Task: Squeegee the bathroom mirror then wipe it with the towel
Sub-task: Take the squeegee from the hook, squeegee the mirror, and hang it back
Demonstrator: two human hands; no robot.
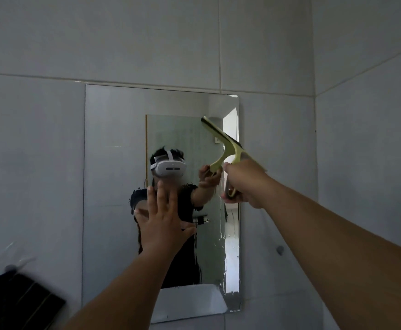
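The rectangular bathroom mirror (113, 186) hangs on the tiled wall straight ahead. Water drops and streaks show on its right strip. My right hand (244, 184) is closed around the handle of a yellow-green squeegee (230, 145). Its blade slants against the glass near the mirror's right edge, at upper middle height. My left hand (163, 215) is raised in front of the lower middle of the mirror, fingers spread, holding nothing. Whether it touches the glass I cannot tell. A dark towel (16, 303) lies blurred at the bottom left.
Grey wall tiles (218, 44) surround the mirror, and a side wall (373, 139) meets them in a corner on the right. A small dark knob (279, 250) sticks out of the wall right of the mirror. The mirror reflects a person wearing a headset and a white sink.
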